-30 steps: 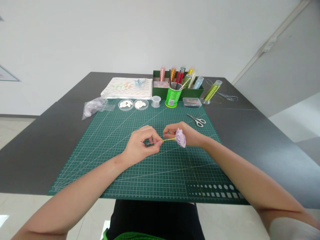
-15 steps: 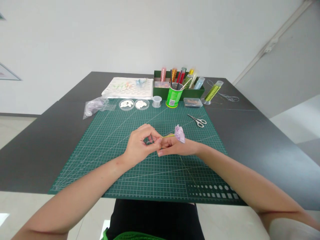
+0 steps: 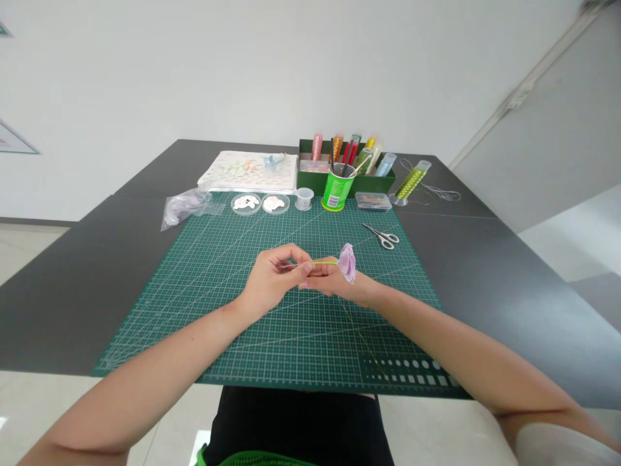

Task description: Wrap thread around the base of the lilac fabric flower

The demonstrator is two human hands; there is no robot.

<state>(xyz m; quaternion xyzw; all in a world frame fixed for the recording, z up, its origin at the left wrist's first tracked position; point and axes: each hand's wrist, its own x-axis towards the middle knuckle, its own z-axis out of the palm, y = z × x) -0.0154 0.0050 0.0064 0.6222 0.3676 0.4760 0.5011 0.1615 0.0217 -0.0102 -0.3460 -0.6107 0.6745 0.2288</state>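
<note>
Flower point(image 3: 347, 263) faces further right now, its stem pinched by the left hand point(image 3: 276, 278) — the right hand point(image 3: 337, 279) sits beneath, above the mat point(image 3: 272, 349) — its exact grip unclear.

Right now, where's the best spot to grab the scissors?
Probably the white finger loops of the scissors, from the right side of the mat: they lie flat, loops to the right, pointed blades angled away up-left.
</note>
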